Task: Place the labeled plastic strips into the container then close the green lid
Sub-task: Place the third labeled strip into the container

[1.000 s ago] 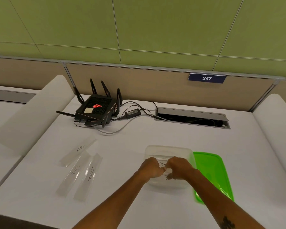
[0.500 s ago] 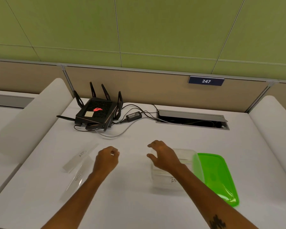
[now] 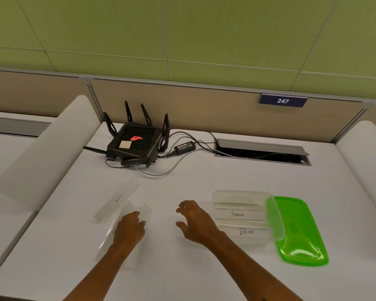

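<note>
— Strips first: where are they, from the head view?

— Three clear plastic strips lie loose on the desk (image 3: 204,274), toward its left edge. The one marked "Tiger" (image 3: 117,200) is farthest from the person; two more (image 3: 105,240) lie under and beside the left hand (image 3: 129,228). Their labels are hidden. Two others, "Penguin" (image 3: 237,214) and "Bear" (image 3: 245,232), lie flat inside the clear container (image 3: 239,194), right of the desk's middle.

— And the hands?

— The left hand sits over the two near strips, fingers curled down onto them; I cannot tell whether it has closed on one. The right hand (image 3: 197,221) hovers between strips and container, fingers spread, holding nothing.

— How will a strip handle?

— Light, thin and springy, I judge, and glossy, so likely slippery against the smooth desk. Lying flat, it offers little to pinch; lifting one long edge with a fingertip, then pinching near the middle, looks safest.

— The lid?

— The green lid (image 3: 300,231) lies just right of the container, its left rim tucked against the container's wall. It looks flexible; pressing round the rim should seat it.
</note>
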